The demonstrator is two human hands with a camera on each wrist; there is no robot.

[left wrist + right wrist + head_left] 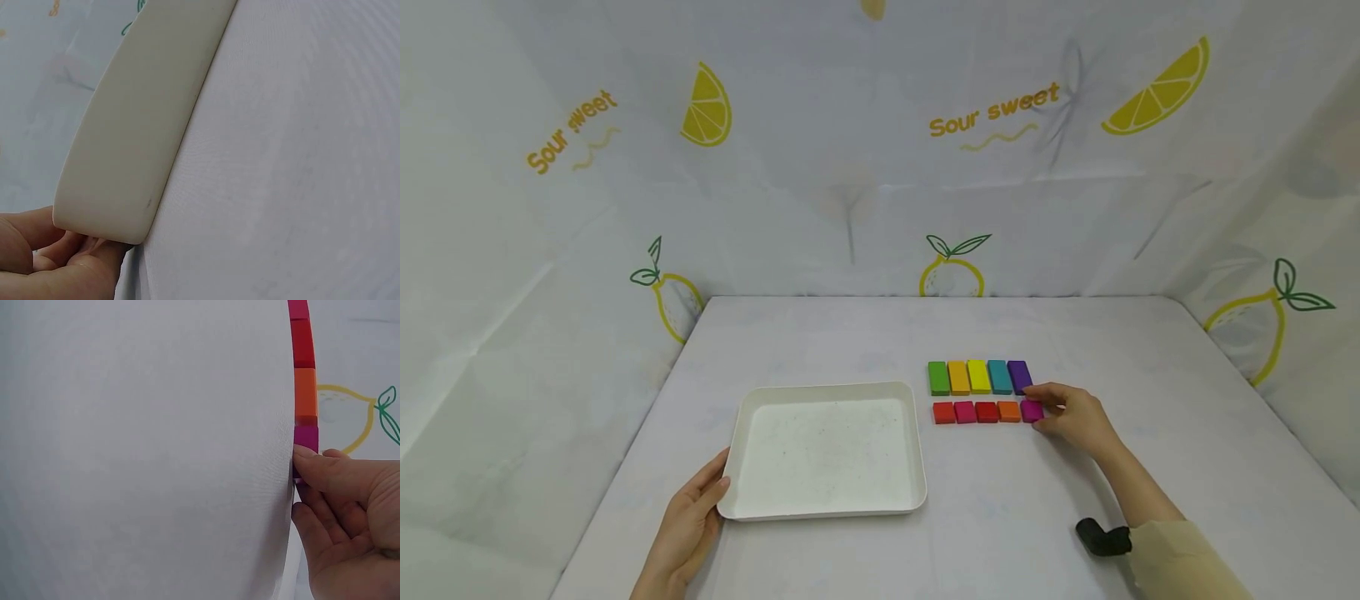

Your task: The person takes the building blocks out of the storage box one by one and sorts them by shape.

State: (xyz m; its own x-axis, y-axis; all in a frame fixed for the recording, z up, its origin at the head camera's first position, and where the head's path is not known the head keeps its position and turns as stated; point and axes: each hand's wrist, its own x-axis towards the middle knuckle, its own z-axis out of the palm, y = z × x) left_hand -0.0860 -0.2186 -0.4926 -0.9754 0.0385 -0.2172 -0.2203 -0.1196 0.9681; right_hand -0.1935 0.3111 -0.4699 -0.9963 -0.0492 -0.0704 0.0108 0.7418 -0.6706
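Observation:
A shallow white rectangular tray [827, 510] lies on the table, and my left hand [688, 521] grips its left edge near the front corner. Up close in the left wrist view, thumb and fingers close around the end of the tray's wall [134, 137]. To the tray's right are two rows of small coloured blocks. My right hand [1078, 421] pinches the magenta block [1032, 411] at the right end of the nearer row. In the right wrist view the thumb covers part of that magenta block [306, 434], beside an orange block [305, 394].
The farther row runs from a green block [938, 378] to a dark purple block [1019, 377], close to my right fingers. A red block [943, 413] starts the nearer row at the left. White cloth with lemon prints hangs behind the table [1000, 517]. A black device sits by my right sleeve.

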